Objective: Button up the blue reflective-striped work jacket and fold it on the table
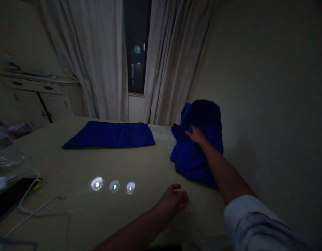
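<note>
A rumpled heap of dark blue cloth [202,164] is piled at the right side of the table, close to the wall. My right hand [196,135] reaches into its upper left part, the fingers closed on a fold. Whether the cloth is a garment I cannot tell. Lower down, my left hand [174,200] hovers over or rests on the table in front of the heap, fingers loosely curled, thumb apart, holding nothing. A flat folded piece of blue cloth [111,135] lies at the far side of the table, left of the heap.
The pale table [119,164] shows reflections of lights. At its left edge are a black phone-like object [12,200], a white cable [43,211] and clear plastic packaging [8,157]. Behind stand curtains [103,62] and a cabinet [38,97]; a wall [268,104] borders the right.
</note>
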A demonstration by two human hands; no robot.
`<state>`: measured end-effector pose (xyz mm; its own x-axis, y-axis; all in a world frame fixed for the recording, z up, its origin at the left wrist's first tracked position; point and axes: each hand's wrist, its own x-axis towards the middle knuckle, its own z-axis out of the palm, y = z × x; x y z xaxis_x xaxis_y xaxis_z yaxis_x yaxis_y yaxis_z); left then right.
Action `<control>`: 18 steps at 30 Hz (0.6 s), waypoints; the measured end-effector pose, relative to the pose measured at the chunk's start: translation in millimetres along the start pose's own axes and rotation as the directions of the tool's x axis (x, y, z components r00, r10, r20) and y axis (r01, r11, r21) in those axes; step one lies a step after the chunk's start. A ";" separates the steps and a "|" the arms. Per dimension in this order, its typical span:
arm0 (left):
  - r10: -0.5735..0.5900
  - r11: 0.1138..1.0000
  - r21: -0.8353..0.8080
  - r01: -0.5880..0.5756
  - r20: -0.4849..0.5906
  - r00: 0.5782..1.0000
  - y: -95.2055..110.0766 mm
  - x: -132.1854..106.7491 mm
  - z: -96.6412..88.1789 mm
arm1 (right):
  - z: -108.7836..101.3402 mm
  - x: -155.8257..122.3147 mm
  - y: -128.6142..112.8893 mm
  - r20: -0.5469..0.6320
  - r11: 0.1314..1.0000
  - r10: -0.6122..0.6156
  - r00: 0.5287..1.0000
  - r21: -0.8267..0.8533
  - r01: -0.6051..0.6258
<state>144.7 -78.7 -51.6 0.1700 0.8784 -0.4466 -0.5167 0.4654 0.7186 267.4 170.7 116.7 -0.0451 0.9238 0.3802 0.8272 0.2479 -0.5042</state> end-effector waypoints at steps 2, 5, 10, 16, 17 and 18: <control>0.016 0.982 0.188 -0.033 0.093 0.996 -3.7 -4.2 -38.8 | 53.2 -34.8 17.9 0.114 0.999 -0.018 0.993 0.051 0.012; 0.191 0.839 0.490 -0.238 0.146 0.971 27.7 -2.7 -101.1 | 99.1 -90.8 48.2 0.167 0.996 -0.051 0.985 0.075 0.039; 0.554 0.261 0.920 -0.291 0.104 0.826 139.6 46.6 -167.3 | 95.2 -166.6 93.5 0.283 0.951 -0.198 0.938 -0.175 0.254; 0.665 -0.266 0.958 0.107 0.102 0.740 212.4 112.8 -181.3 | 6.4 -159.5 134.3 0.156 0.916 -0.118 0.981 -0.364 0.169; 0.646 -0.285 0.946 0.152 0.073 0.760 216.6 116.8 -181.9 | -6.2 -157.2 137.1 0.102 0.923 -0.092 0.991 -0.364 0.123; 0.619 -0.306 0.934 0.183 0.050 0.783 220.0 118.9 -182.4 | -15.1 -157.6 137.9 0.093 0.938 -0.071 0.993 -0.333 0.098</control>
<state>-101.8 108.4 -43.8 -0.1452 0.9819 0.1217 0.9733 0.1196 0.1959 397.0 54.8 -1.0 -0.1553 0.9270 0.3415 0.9578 0.2259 -0.1776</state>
